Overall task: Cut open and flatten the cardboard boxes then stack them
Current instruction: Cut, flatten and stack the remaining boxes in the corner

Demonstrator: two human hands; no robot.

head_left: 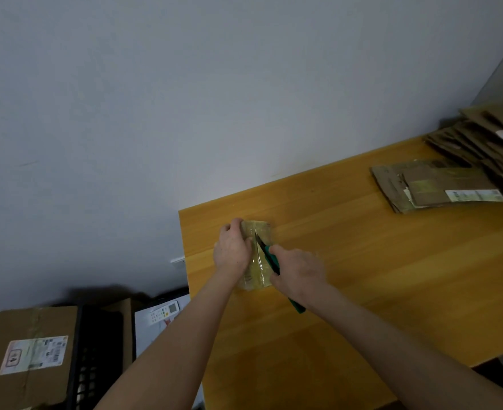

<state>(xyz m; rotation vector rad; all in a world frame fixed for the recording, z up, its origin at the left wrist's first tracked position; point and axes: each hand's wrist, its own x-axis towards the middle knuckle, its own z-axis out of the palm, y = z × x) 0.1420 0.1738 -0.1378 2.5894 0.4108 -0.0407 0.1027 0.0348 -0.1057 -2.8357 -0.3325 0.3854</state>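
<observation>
The small taped box (pixel 259 270) is lying near the left edge of the desk (pixel 362 276). The left hand (pixel 232 250) is pinning it, with fingers (pixel 234 225) curled over its far end. The right hand (pixel 299 273) is gripping the knife (pixel 269 257), fingers clamped round the green handle, and the blade tip is resting on the tape seam. The blade is pointing away from the person but running just beside the left hand, so a slip on the glossy tape would likely carry it into that hand. The box looks light. It could skid under slack pinning or crush under hard pressing. The flattened stack (pixel 439 184) is lying well apart, to the right.
</observation>
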